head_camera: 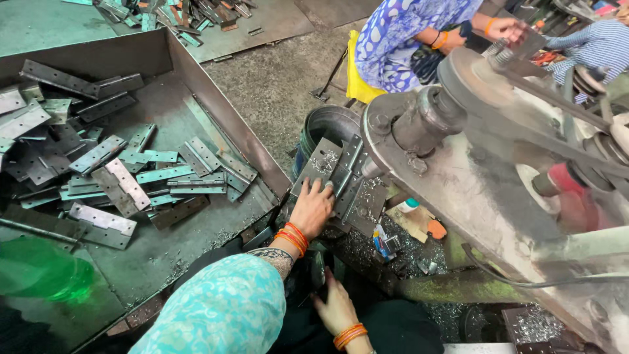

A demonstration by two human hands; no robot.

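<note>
My left hand (313, 208), orange bangles at the wrist and a turquoise sleeve behind it, presses on a grey metal hinge (341, 172). The hinge lies opened out on the bed of a press machine (458, 164). Its fingers reach the hinge's middle fold, just beside the machine's round head. My right hand (336, 307), also with orange bangles, lies lower down over dark cloth with its fingers spread and nothing in it. A dark upright lever (318, 269) stands just above its fingertips.
A big rusty steel tray (229, 124) on the left holds several loose hinges (131, 177). A blurred green bottle (42, 269) is near its front. A dark bucket (327, 124) stands behind the machine. Metal shavings (406, 252) litter the bed. A co-worker in blue-and-white cloth (400, 39) sits beyond.
</note>
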